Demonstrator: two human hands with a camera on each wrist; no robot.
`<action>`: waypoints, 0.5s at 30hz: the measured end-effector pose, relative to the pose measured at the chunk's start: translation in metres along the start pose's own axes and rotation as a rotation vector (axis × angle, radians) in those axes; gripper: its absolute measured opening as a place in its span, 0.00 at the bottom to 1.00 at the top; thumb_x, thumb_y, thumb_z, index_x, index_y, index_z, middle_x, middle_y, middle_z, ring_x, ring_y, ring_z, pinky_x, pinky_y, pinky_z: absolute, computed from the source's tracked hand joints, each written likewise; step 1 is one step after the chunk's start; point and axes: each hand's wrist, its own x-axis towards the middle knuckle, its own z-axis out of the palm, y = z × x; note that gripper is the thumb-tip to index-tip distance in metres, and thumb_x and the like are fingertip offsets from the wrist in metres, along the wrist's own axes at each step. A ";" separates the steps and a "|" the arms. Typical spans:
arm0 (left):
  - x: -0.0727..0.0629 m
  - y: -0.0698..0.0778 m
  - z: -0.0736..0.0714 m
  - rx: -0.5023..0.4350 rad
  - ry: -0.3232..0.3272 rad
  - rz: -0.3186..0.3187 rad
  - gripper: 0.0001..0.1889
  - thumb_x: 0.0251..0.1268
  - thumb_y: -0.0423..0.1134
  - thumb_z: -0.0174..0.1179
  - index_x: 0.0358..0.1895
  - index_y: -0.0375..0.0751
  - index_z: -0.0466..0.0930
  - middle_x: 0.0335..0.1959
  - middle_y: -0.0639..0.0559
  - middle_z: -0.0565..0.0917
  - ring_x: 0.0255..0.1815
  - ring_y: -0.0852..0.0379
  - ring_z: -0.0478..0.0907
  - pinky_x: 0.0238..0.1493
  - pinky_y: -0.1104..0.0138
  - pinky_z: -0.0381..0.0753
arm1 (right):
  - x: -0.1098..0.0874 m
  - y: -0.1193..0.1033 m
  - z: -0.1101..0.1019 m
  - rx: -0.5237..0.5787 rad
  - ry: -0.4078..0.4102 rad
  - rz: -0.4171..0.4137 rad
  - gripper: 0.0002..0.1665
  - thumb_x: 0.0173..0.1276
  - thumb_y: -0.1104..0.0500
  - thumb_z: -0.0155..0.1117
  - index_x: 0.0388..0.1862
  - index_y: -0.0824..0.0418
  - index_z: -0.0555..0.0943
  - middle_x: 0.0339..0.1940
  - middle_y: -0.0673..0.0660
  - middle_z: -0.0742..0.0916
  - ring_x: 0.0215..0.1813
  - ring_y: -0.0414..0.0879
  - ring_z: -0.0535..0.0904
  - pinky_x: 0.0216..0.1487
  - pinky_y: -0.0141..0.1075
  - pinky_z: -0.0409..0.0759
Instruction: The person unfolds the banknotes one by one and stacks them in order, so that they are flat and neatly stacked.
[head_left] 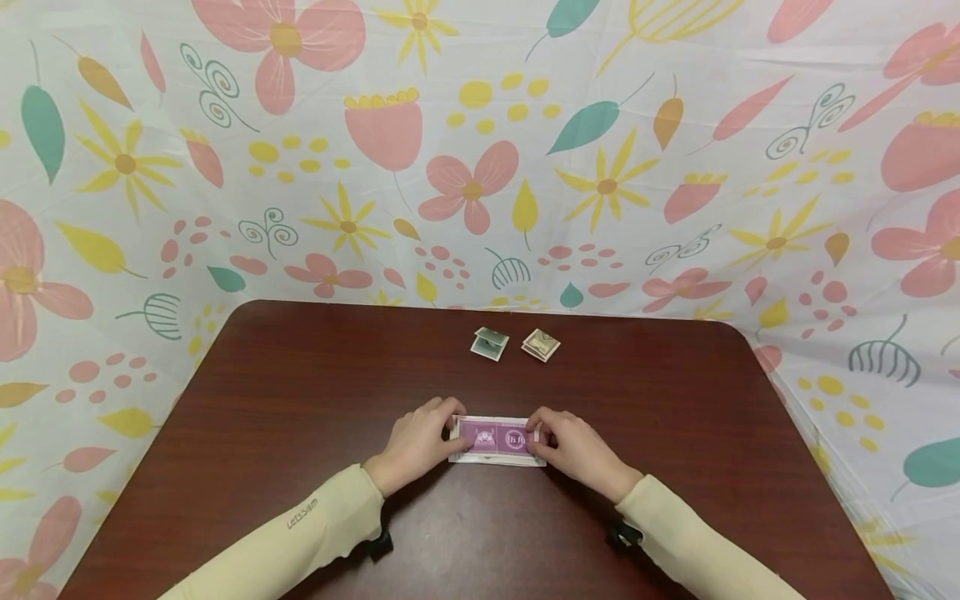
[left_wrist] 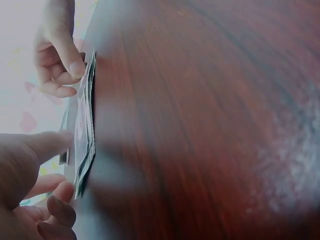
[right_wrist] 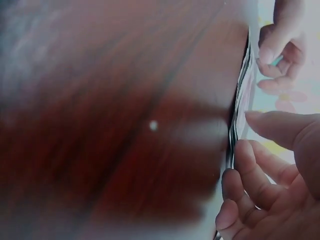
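A small stack of purple play banknotes (head_left: 498,442) with white borders lies flat near the middle of the table, a crease down its centre. My left hand (head_left: 417,442) holds its left end, thumb on the top face and fingers at the edge. At the right end, my right hand (head_left: 583,452) grips likewise with thumb and fingers. Seen edge-on in the left wrist view, the banknotes (left_wrist: 86,130) show several loose, slightly wavy layers. The right wrist view shows the layered edge (right_wrist: 240,95) beside the right thumb and curled fingers.
Behind the hands, a folded greenish note (head_left: 490,343) and a folded tan note (head_left: 541,344) lie side by side, each partly sprung up. The dark wooden table (head_left: 315,375) ends at a floral cloth (head_left: 465,250) hanging behind it and along its sides.
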 end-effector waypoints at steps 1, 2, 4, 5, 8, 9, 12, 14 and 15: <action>0.000 0.001 -0.001 0.004 -0.004 -0.009 0.22 0.59 0.52 0.77 0.51 0.47 0.82 0.34 0.55 0.78 0.26 0.58 0.75 0.26 0.62 0.73 | 0.000 0.000 -0.001 0.002 0.000 -0.001 0.13 0.66 0.60 0.76 0.46 0.57 0.82 0.25 0.40 0.77 0.31 0.37 0.71 0.34 0.32 0.71; -0.001 0.001 -0.001 0.014 -0.013 -0.016 0.26 0.56 0.55 0.78 0.54 0.47 0.82 0.36 0.54 0.78 0.26 0.57 0.75 0.26 0.61 0.73 | 0.000 0.001 -0.002 0.003 0.001 -0.002 0.14 0.66 0.60 0.77 0.47 0.57 0.82 0.25 0.40 0.77 0.31 0.37 0.70 0.33 0.32 0.71; -0.001 0.001 -0.002 0.029 -0.037 -0.033 0.34 0.51 0.59 0.80 0.58 0.46 0.80 0.40 0.50 0.78 0.26 0.54 0.75 0.28 0.59 0.75 | -0.001 0.001 -0.003 0.000 0.002 0.004 0.17 0.65 0.59 0.78 0.49 0.58 0.81 0.26 0.41 0.77 0.30 0.36 0.70 0.32 0.32 0.70; -0.002 0.001 -0.002 0.033 -0.050 -0.041 0.38 0.49 0.60 0.80 0.60 0.45 0.79 0.42 0.48 0.77 0.27 0.53 0.75 0.28 0.57 0.77 | -0.001 0.001 -0.004 -0.001 0.002 0.009 0.19 0.64 0.59 0.78 0.50 0.59 0.81 0.26 0.42 0.77 0.29 0.36 0.69 0.31 0.31 0.70; -0.003 0.001 -0.001 0.037 -0.084 -0.065 0.44 0.45 0.61 0.82 0.65 0.45 0.77 0.46 0.45 0.75 0.28 0.51 0.76 0.31 0.54 0.78 | -0.001 0.002 -0.005 0.001 0.000 0.022 0.21 0.64 0.58 0.79 0.51 0.60 0.80 0.26 0.44 0.78 0.28 0.35 0.69 0.30 0.31 0.69; -0.003 0.000 -0.001 0.030 -0.087 -0.068 0.44 0.45 0.60 0.83 0.66 0.45 0.77 0.47 0.44 0.74 0.28 0.51 0.76 0.32 0.54 0.79 | -0.001 0.002 -0.005 0.001 -0.001 0.023 0.21 0.64 0.58 0.79 0.52 0.60 0.80 0.26 0.44 0.78 0.28 0.35 0.69 0.30 0.31 0.69; -0.004 0.000 0.000 0.028 -0.082 -0.057 0.42 0.45 0.58 0.83 0.64 0.46 0.78 0.46 0.46 0.74 0.28 0.52 0.76 0.31 0.55 0.78 | 0.000 0.001 -0.004 0.002 0.002 0.021 0.20 0.65 0.59 0.78 0.52 0.61 0.80 0.27 0.44 0.78 0.28 0.36 0.69 0.31 0.32 0.70; -0.004 -0.001 0.001 0.030 -0.072 -0.041 0.39 0.46 0.57 0.83 0.61 0.46 0.78 0.44 0.47 0.74 0.27 0.53 0.75 0.30 0.56 0.77 | 0.000 0.001 -0.004 0.003 0.007 0.018 0.19 0.65 0.59 0.77 0.51 0.61 0.80 0.27 0.44 0.79 0.29 0.36 0.70 0.31 0.32 0.71; -0.004 -0.001 0.001 0.030 -0.068 -0.033 0.38 0.46 0.56 0.83 0.60 0.46 0.79 0.44 0.47 0.74 0.26 0.53 0.75 0.29 0.56 0.77 | 0.000 0.001 -0.004 0.004 0.009 0.018 0.19 0.66 0.59 0.77 0.51 0.61 0.80 0.27 0.43 0.79 0.29 0.37 0.71 0.32 0.32 0.71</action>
